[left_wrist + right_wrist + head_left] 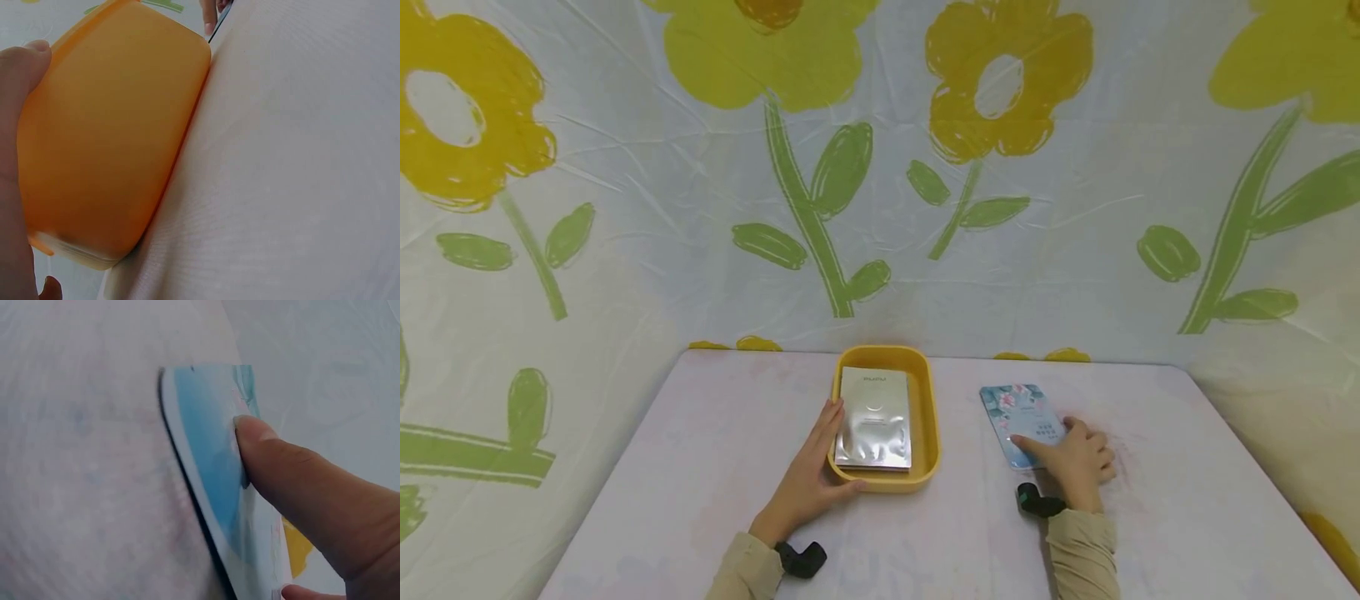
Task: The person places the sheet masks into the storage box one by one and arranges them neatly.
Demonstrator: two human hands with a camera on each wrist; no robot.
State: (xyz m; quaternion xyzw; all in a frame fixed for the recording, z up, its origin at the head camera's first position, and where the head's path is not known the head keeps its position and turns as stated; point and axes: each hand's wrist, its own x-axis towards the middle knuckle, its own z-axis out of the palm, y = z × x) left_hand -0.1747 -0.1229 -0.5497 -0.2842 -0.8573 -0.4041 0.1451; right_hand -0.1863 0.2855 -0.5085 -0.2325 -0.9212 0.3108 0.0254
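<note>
My left hand point(805, 483) holds a yellow plastic tray point(931, 417) by its near left corner, fingers along the left wall and thumb at the near end. In the left wrist view, the tray's outer wall point(119, 131) fills much of the picture. Inside the tray lies a shiny silver packet point(874, 425) with small print. To the right, a flat blue packet point(1018, 412) with pink flowers lies on the table. My right hand point(1078, 462) spans its near part, thumb point(269, 440) pressed on the top face and index finger at the right edge.
The table point(700, 500) has a pale cloth cover. Behind it and at both sides hangs a white sheet point(1075, 250) with large yellow flowers. Each wrist wears a black camera point(801, 560).
</note>
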